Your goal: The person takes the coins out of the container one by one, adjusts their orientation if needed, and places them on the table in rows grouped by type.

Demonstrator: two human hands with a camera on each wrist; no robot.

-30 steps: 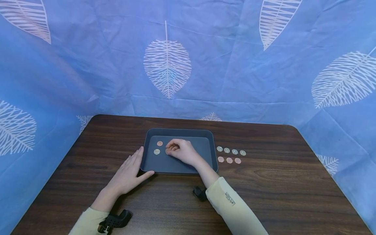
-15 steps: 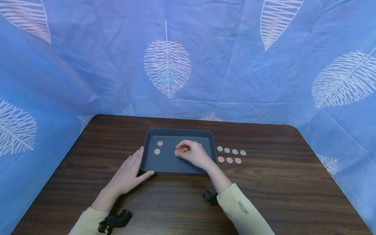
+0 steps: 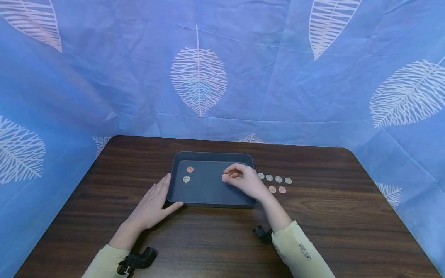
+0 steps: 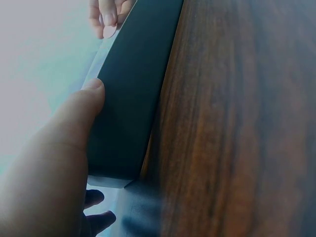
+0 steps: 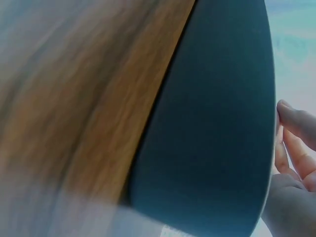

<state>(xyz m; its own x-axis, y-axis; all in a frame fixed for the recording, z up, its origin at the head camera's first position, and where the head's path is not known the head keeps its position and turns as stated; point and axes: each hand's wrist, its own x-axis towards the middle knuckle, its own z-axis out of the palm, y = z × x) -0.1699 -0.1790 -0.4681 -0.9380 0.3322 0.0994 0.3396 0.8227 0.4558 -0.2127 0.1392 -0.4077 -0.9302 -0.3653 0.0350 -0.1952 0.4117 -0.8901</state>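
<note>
Between the thumb and fingers of my right hand [image 3: 246, 182] a copper-coloured coin [image 3: 224, 177] is pinched, over the right half of a dark grey tray [image 3: 212, 200]. The same coin [image 4: 109, 32] shows above the tray's rim in the left wrist view. My left hand [image 3: 149, 206] rests with straight, spread fingers at the tray's left front corner, its thumb along the front edge. Inside the tray, toward the left, lie a copper coin [image 3: 189, 169] and, just in front of it, a silver coin [image 3: 186, 179]. The right wrist view has my right hand [image 5: 298, 153] behind the tray wall.
Right of the tray, a row of silver coins [image 3: 279, 179] lies on the dark wooden table [image 3: 330, 208]. In front of it is a row of copper coins [image 3: 272, 189], partly covered by my right wrist. A blue leaf-print cloth [image 3: 264, 77] hangs behind the table.
My right hand has moved to the right across the tray, carrying the pinched copper coin from near the silver coin. The left hand and the tray have stayed in place.
</note>
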